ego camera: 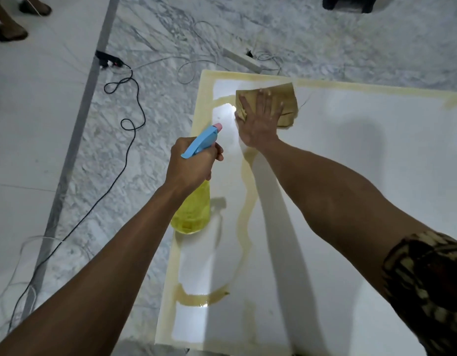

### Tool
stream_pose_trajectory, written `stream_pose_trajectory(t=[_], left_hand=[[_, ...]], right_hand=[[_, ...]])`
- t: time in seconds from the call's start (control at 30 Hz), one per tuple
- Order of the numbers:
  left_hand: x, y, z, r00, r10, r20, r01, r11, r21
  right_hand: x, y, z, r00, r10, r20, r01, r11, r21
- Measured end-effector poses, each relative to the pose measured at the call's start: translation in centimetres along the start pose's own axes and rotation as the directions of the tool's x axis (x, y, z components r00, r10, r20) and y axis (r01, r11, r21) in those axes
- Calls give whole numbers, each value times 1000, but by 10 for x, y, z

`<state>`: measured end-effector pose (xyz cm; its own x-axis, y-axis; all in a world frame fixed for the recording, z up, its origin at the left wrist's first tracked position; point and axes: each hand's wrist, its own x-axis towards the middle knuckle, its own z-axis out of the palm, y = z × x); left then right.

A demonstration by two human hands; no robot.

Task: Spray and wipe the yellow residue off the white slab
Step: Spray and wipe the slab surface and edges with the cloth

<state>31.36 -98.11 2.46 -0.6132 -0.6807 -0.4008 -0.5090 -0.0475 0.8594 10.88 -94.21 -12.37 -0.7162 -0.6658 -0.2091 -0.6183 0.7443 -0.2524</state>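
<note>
The white slab (350, 160) fills the right and lower part of the view. Yellow residue (244, 217) runs in a wavy streak down its left half, with more along the left and far edges. My left hand (190, 167) grips a spray bottle (194, 214) of yellow liquid with a blue trigger head and pink nozzle, held above the slab's left side, nozzle pointing away from me. My right hand (259, 119) presses flat, fingers straight, on a brownish stained cloth (287, 102) near the slab's far left corner.
The slab lies on a grey-veined marble floor (150, 119). A black cable (124, 140) and white cables loop across it, with a black power strip (108, 59) and a white one (241, 59) beyond the slab. Another person's sandalled feet (15, 20) stand at top left.
</note>
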Motion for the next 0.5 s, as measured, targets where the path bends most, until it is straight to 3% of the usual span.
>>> stream_pose_trajectory(t=[0.1, 0.5], left_hand=[[-15, -3, -1, 1000, 5, 14, -5, 1000, 11], [-128, -45, -28, 993, 35, 114, -36, 999, 7]], right_hand=[[-32, 0, 15, 1000, -11, -18, 9, 994, -106], [-226, -16, 66, 1000, -30, 7, 31, 998, -58]])
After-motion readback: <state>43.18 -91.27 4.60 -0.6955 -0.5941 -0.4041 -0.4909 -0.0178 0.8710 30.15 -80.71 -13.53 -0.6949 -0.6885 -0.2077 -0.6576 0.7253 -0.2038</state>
